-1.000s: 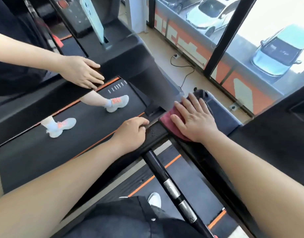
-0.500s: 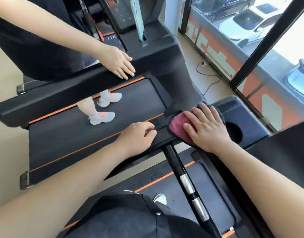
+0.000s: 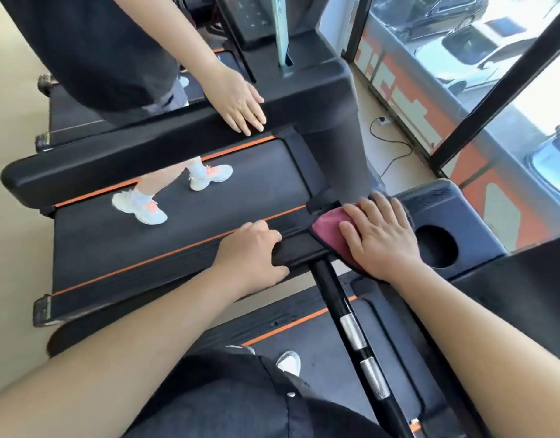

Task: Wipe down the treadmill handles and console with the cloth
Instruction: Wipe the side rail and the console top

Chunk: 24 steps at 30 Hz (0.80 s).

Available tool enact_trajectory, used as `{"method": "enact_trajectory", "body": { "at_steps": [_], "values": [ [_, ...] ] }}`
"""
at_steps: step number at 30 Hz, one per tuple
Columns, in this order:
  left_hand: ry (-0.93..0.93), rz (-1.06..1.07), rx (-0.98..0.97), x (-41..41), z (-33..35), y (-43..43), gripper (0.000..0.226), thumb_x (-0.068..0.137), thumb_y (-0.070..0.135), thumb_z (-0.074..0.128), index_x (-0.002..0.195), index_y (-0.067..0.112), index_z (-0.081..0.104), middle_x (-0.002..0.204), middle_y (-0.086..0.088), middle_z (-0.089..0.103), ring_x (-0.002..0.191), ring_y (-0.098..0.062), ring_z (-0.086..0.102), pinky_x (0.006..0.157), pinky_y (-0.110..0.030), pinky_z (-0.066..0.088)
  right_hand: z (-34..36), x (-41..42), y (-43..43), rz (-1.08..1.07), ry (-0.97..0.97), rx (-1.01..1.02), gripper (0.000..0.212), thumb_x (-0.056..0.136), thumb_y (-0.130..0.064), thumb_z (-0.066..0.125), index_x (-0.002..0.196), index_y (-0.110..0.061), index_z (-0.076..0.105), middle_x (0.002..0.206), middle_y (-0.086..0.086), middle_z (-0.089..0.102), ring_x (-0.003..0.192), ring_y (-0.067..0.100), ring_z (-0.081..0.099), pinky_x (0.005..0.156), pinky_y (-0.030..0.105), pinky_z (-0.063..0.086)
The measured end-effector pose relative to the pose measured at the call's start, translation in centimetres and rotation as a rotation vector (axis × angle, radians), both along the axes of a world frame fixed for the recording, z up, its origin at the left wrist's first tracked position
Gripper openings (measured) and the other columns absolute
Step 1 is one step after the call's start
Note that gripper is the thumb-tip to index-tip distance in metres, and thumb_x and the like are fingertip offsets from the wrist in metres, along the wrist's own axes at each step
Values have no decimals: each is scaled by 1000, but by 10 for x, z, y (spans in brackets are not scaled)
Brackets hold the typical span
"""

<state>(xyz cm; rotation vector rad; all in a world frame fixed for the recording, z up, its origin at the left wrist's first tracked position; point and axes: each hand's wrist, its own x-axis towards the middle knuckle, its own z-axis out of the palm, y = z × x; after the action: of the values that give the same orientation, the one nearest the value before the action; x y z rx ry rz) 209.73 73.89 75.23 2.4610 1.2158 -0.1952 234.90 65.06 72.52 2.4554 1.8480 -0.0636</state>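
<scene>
My right hand [image 3: 379, 238] lies flat, fingers spread, pressing a maroon cloth [image 3: 327, 227] onto the corner where the black treadmill handle [image 3: 299, 249] meets the dark console [image 3: 436, 203]. Only the cloth's left part shows past my fingers. My left hand [image 3: 250, 251] is curled around the same handle just left of the cloth. A black grip bar [image 3: 351, 330] with silver sensor bands runs from that corner down toward me.
The console has a round cup holder [image 3: 435, 246] right of my hand. Another person stands on the neighbouring treadmill belt [image 3: 256, 188], a hand [image 3: 240, 105] resting on its rail. Glass windows [image 3: 493, 74] and a floor cable [image 3: 389, 147] lie to the right.
The view has swung, showing more of the console and cup holder. Both my hands keep their places on the handle and cloth. The other person's feet have stepped along the belt.
</scene>
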Motion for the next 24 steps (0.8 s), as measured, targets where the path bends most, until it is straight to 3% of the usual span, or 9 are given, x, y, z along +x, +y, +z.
{"method": "enact_trajectory", "body": {
  "at_steps": [2,5,8,12,15,17,19,21,24],
  "values": [
    [-15,27,-6,-1,-2,-1,49,74,60,69,113,29,65,102,7,52,105,-18,51,70,-32,41,6,15,14,-183,31,-21,52,101,-53,15,133,-36,53,150,-4,44,151,25,16,125,49,6],
    [-40,41,-3,-2,-3,-1,54,73,62,72,119,33,64,106,8,53,109,-17,51,73,-32,41,2,-8,26,-309,39,10,54,102,-46,16,127,-24,59,146,5,49,152,33,14,124,54,3],
    [-65,67,1,-5,-4,-3,59,73,64,72,125,37,63,109,10,54,113,-16,51,76,-32,43,-7,-60,11,-90,31,100,42,103,-43,34,123,-19,62,133,6,57,146,39,27,121,58,12],
    [-84,84,33,-5,-4,-6,58,72,65,73,122,36,66,110,8,58,113,-18,54,83,-35,51,-8,-62,-5,199,80,99,53,100,-56,39,140,-26,56,138,2,56,142,35,36,122,53,18],
    [-95,118,21,-5,-2,-7,60,72,63,75,126,37,65,110,10,58,112,-16,54,83,-34,51,5,-9,15,30,-29,24,50,99,-62,27,123,-37,63,128,-5,60,135,26,39,119,45,21],
    [-98,130,18,-5,-2,-8,62,72,63,75,128,39,64,111,12,58,112,-14,54,83,-33,49,12,12,25,-172,-32,-48,56,99,-60,18,117,-34,65,132,-2,59,139,26,32,120,47,17],
    [-99,143,14,-5,-1,-8,62,72,63,76,128,39,64,112,13,57,112,-14,54,83,-32,48,8,1,28,-279,-38,-63,64,101,-53,13,125,-24,64,141,6,55,146,32,24,122,52,7],
    [-105,157,30,-6,-2,-10,60,71,64,75,125,40,64,110,13,58,111,-14,55,82,-32,48,2,-36,29,-286,-35,-36,66,102,-49,16,126,-9,63,140,14,56,147,39,23,123,56,4],
    [-132,180,105,-7,-5,-14,60,67,65,72,119,37,62,104,12,62,106,-16,60,77,-34,52,-7,-96,16,-24,11,27,57,103,-47,30,120,-3,61,127,18,59,139,44,34,122,58,10]
  ]
}}
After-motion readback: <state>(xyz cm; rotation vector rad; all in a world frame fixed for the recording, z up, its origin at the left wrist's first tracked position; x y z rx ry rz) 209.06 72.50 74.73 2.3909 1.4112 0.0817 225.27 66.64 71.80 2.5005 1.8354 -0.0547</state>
